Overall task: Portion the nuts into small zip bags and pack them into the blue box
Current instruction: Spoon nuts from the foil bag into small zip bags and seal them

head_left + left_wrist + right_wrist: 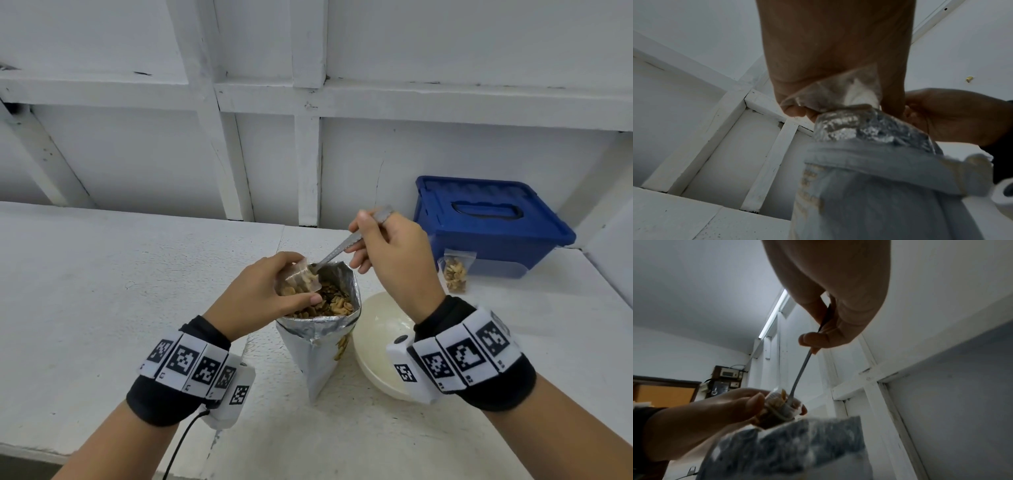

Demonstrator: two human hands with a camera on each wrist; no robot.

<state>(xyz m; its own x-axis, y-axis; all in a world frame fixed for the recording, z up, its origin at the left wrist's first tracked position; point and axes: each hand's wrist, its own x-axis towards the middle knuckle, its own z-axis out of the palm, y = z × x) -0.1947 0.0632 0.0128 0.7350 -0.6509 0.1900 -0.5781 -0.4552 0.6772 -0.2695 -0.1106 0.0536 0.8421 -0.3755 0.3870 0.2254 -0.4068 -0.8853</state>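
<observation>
A silver foil bag of nuts point(322, 335) stands open at the middle of the table, its nuts point(334, 303) showing. Over its mouth my left hand point(274, 291) grips a small clear zip bag point(301, 279) that holds some nuts. My right hand point(387, 240) pinches the handle of a metal spoon point(337, 248), whose bowl dips into the small bag's opening. In the right wrist view the spoon point(799, 374) runs down into the zip bag point(779, 407). The blue box point(486, 222) sits lidded at the back right, with a filled zip bag point(455, 270) leaning on its front.
A cream bowl point(380, 339) sits right of the foil bag, under my right wrist. White wall panelling point(308, 154) rises behind the white table point(102, 291). A black cable point(181, 442) hangs from my left wrist band.
</observation>
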